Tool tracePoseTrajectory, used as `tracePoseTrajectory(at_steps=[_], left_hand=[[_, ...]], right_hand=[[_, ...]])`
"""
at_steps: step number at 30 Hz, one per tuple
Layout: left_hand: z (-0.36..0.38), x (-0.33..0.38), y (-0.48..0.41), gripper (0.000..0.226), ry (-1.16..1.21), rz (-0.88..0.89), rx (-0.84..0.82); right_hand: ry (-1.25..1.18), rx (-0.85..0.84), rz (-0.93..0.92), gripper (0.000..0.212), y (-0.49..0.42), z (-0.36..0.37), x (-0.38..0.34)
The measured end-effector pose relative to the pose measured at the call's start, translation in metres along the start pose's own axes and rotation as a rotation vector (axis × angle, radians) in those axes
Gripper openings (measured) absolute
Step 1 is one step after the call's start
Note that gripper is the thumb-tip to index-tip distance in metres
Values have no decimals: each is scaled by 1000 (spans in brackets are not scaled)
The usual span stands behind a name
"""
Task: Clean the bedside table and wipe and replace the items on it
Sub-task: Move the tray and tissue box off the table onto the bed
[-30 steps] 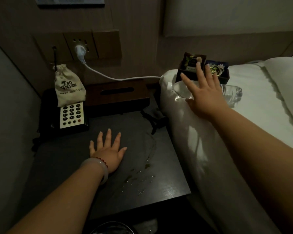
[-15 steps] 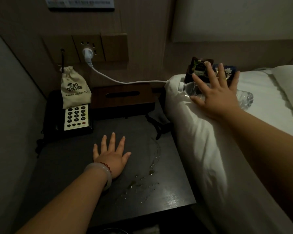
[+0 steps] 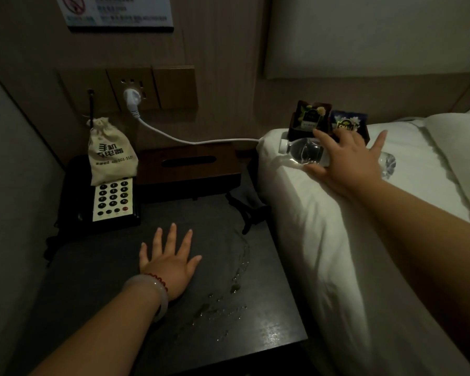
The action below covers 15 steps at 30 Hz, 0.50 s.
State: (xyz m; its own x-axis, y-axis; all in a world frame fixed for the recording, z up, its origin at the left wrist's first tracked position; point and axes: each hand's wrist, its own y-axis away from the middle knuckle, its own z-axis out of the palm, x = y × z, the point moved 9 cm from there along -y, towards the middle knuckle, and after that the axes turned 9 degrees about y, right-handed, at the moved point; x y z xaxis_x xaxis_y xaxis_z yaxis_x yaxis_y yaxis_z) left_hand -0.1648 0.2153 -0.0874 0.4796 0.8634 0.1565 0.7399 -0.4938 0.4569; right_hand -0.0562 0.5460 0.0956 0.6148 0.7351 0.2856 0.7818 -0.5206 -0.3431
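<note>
The dark bedside table (image 3: 98, 267) carries a black telephone (image 3: 111, 202), a cloth pouch (image 3: 110, 153) leaning on it, and a brown tissue box (image 3: 187, 169) at the back. A trail of water drops (image 3: 228, 294) lies on the table's right half. My left hand (image 3: 168, 261) rests flat on the table with fingers spread. On the bed, a clear water bottle (image 3: 301, 151) lies on its side in front of a dark holder with tea packets (image 3: 312, 120). My right hand (image 3: 347, 161) is over the bottle with fingers spread, touching it.
The white bed (image 3: 337, 240) runs along the table's right side. A white cable (image 3: 174, 137) goes from the wall socket (image 3: 132, 97) toward the bed. A wall stands to the left of the table. A dark strap (image 3: 250, 213) lies between table and bed.
My right hand has come down from the tea packet holder onto the water bottle. My left hand has stayed flat on the table. The view has tilted up a little.
</note>
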Motion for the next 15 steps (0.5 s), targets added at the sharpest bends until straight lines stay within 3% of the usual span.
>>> tracePoseTrajectory(at_steps=[15], left_hand=[[0, -1, 4, 61, 9, 3, -4]], right_hand=[[25, -35, 82, 86, 8, -4, -7]])
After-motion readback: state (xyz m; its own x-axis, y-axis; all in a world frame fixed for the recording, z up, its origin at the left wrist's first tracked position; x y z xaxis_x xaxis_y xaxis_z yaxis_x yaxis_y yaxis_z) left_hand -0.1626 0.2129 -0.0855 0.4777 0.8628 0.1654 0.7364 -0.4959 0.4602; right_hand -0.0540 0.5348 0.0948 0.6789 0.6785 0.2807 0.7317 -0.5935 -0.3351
